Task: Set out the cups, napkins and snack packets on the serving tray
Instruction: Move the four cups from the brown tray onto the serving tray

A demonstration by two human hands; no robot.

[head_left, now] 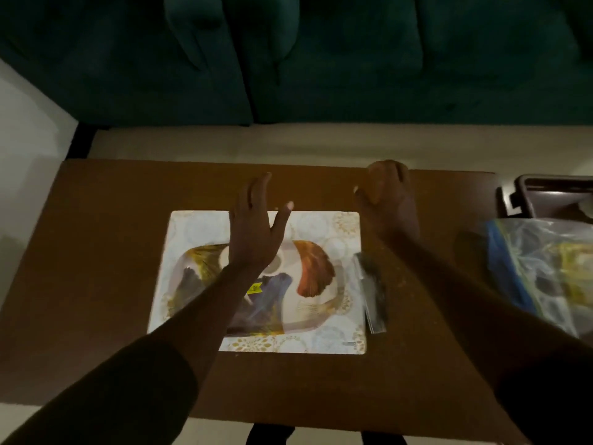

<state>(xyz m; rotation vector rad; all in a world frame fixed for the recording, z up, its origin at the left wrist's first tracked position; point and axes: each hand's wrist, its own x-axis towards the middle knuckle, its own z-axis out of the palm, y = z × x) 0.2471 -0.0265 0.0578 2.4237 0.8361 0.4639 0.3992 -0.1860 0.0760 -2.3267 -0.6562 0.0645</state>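
A patterned serving tray with orange, blue and gold shapes lies on a white and gold placemat in the middle of the brown table. My left hand hovers over the tray's far edge, fingers spread, holding nothing. My right hand is raised beyond the mat's far right corner with its fingers curled; nothing shows in it. A thin dark wrapped packet lies along the mat's right edge. A clear plastic bag with blue and yellow contents sits at the table's right end.
The brown table has bare surface left of the mat. A dark tray-like object stands beyond the bag at the far right. A dark green sofa runs along the far side, across a strip of pale floor.
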